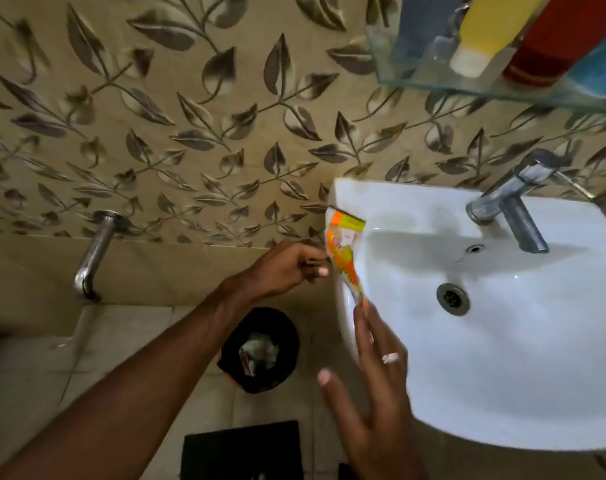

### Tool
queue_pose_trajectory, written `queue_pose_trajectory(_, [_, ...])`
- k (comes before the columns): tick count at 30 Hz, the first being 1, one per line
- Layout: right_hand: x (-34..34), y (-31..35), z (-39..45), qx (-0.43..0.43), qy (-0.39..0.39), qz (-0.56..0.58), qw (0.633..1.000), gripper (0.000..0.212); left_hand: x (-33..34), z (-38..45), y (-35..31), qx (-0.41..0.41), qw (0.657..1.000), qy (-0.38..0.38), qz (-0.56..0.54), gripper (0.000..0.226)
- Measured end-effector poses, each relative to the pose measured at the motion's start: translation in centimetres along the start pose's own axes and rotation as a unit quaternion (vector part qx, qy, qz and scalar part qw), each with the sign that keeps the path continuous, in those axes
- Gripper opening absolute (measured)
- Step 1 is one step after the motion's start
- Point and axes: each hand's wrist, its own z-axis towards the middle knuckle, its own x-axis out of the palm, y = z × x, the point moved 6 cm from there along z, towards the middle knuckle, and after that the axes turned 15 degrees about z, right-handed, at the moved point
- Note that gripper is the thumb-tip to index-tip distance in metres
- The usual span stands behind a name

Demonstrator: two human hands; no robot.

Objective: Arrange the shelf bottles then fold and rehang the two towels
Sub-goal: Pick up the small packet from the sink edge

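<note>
Both hands on a tube beside the sink.
Left hand (287, 268) pinches the tube (345, 254) mid-length; right hand (374, 368) grips its lower end, other fingers spread, sink (502, 358) right of them.

orange tube (345, 258), white sink (502, 375) (leaf-patterned wall (156, 116))

Glass shelf (433, 85) carrying yellow bottle (481, 32), red bottle (551, 39), blue bottle (596, 74), tiled floor (97, 344) under black bin (260, 351), dark mat (242, 448)

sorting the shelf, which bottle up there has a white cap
The yellow bottle on the glass shelf: its end is a white cap, unlike the red bottle and blue one beside it.
</note>
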Motion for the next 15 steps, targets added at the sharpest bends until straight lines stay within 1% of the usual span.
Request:
queue_pose_trajectory(1, [1.2, -0.1, -1.4, -0.02, 0.008, -0.019, 1.0, 0.076, 0.2, 0.1, 0.6, 0.006, 1.0, -0.003, 0.0, 0.027])
queue_pose_trajectory(2, [2.3, -0.6, -2.6, -0.033, 0.013, -0.041, 0.999, 0.073, 0.4, 0.0, 0.9, 0.021, 1.0, 0.01, -0.008, 0.034])
queue_pose_trajectory(3, [3.2, -1.6, -3.6, -0.034, 0.018, -0.056, 0.998, 0.071, 0.6, -0.1, 0.8, 0.031, 0.998, 0.03, -0.041, 0.045])
queue_pose_trajectory(5, [4.7, -4.4, -5.3, -0.012, 0.034, -0.053, 0.998, 0.068, 0.7, -0.4, 0.3, 0.057, 0.994, 0.047, -0.086, 0.059])
queue_pose_trajectory(7, [6.1, -7.6, -6.6, 0.02, 0.052, -0.04, 0.998, 0.062, 0.4, -0.4, 0.0, 0.064, 0.993, 0.033, -0.095, 0.059])
queue_pose_trajectory(8, [6.7, -9.5, -7.1, 0.05, 0.059, -0.037, 0.996, 0.061, 0.2, -0.4, -0.1, 0.072, 0.993, 0.019, -0.088, 0.057])
queue_pose_trajectory(10, [8.0, -12.9, -7.2, 0.144, 0.071, -0.023, 0.987, 0.062, -0.2, -0.5, 0.0, 0.081, 0.994, -0.005, -0.068, 0.056])
queue_pose_trajectory(13, [11.1, -18.0, -7.0, 0.31, 0.112, 0.005, 0.944, 0.062, -0.2, -0.9, 0.0, 0.079, 0.996, -0.036, -0.022, 0.061])
queue_pose_trajectory(15, [13.3, -20.8, -6.3, 0.386, 0.118, 0.028, 0.915, 0.058, 0.2, -1.2, -0.2, 0.079, 0.996, -0.046, -0.022, 0.063])
